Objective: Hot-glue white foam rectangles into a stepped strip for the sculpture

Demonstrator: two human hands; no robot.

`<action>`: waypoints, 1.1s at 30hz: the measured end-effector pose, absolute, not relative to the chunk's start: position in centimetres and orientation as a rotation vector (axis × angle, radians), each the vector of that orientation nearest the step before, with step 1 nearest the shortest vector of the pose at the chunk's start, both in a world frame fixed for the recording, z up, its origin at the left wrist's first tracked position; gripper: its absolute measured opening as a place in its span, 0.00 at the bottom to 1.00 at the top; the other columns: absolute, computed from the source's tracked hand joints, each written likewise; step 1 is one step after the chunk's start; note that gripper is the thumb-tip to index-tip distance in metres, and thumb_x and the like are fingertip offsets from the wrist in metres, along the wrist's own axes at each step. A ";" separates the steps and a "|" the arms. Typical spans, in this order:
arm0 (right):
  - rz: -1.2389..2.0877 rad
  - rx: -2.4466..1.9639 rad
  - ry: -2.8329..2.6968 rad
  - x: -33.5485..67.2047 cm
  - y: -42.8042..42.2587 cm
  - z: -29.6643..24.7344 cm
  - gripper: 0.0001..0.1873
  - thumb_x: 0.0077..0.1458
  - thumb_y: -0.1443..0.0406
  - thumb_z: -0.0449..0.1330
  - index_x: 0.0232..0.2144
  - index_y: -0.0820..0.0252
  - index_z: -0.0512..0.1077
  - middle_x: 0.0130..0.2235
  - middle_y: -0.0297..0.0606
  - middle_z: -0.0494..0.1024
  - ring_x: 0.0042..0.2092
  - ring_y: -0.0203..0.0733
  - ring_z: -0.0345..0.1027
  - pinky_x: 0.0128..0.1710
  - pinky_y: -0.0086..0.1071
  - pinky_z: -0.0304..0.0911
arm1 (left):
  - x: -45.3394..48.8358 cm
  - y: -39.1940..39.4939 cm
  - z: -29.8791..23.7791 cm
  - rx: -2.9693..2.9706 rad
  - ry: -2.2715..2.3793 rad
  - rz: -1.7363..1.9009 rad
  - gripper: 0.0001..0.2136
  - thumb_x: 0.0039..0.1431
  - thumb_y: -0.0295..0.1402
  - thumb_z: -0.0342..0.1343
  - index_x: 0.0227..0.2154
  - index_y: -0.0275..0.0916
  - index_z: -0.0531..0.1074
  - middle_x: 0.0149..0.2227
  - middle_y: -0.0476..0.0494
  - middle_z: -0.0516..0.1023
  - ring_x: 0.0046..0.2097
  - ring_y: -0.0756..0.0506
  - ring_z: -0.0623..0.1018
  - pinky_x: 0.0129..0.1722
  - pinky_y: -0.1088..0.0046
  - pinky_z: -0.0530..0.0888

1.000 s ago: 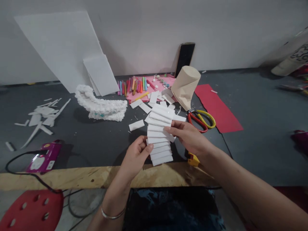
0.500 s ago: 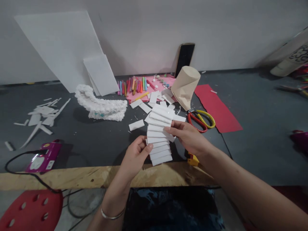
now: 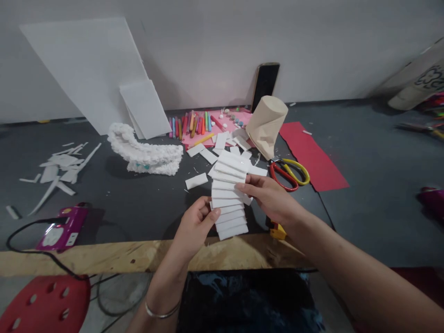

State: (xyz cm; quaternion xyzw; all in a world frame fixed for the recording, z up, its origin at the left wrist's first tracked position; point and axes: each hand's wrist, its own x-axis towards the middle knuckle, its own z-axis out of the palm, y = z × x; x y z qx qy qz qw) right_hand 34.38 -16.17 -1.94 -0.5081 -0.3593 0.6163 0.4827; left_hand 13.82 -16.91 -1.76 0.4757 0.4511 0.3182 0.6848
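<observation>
Both hands hold a stack of white foam strips, stepped like stairs, just above the dark table. My left hand pinches its lower left edge, thumb on the front. My right hand grips the right side near the middle, fingers closed round the strips. Loose white foam pieces lie on the table just beyond the stack.
Red-and-yellow scissors, a beige paper roll, a red sheet, coloured markers on pink card, a phone, white boards, a fluffy white foam shape, scraps, a purple packet, a red stool.
</observation>
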 end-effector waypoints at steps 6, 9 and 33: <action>1.500 -1.234 -0.880 34.3 -16.2 -2.1 0.14 0.47 0.56 0.71 0.26 0.57 0.73 0.29 0.31 0.72 0.32 0.36 0.61 0.37 0.34 0.57 | 13.8 -16.8 -1.7 1.069 1.004 0.706 0.15 0.56 0.41 0.62 0.41 0.37 0.71 0.35 0.44 0.81 0.34 0.48 0.78 0.34 0.73 0.76; 1.505 -1.227 -0.881 34.3 -16.3 -2.0 0.13 0.48 0.57 0.71 0.26 0.56 0.73 0.30 0.31 0.72 0.33 0.37 0.62 0.37 0.34 0.57 | 13.8 -16.8 -1.7 1.067 1.013 0.704 0.15 0.56 0.41 0.62 0.41 0.37 0.71 0.35 0.44 0.81 0.34 0.47 0.78 0.33 0.73 0.76; 1.494 -1.268 -0.927 34.4 -16.1 -2.4 0.14 0.48 0.54 0.70 0.28 0.56 0.73 0.31 0.33 0.74 0.34 0.39 0.64 0.38 0.35 0.60 | 13.9 -17.0 -1.5 1.068 1.015 0.729 0.14 0.55 0.41 0.63 0.39 0.38 0.71 0.34 0.45 0.82 0.33 0.47 0.79 0.33 0.73 0.75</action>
